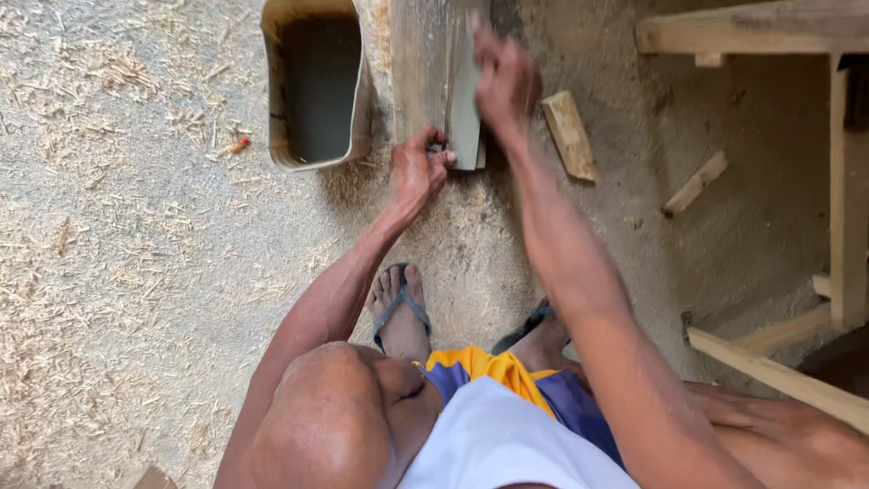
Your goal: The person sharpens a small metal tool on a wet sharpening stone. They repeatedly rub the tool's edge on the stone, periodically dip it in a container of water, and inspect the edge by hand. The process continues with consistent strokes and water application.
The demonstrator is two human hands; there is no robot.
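Sawdust-strewn ground (136,254) is being used: beside the tub (317,86), a flat blade (464,109) is being grasped by the right hand (505,81) and pinched low by the left hand (418,167); fingers risk being cut if it slips.

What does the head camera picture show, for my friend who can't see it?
A person's left hand steadies the lower end of a flat grey blade on a worn wooden plank, and the right hand presses its upper part. A cut-open plastic container of dark liquid stands beside it.
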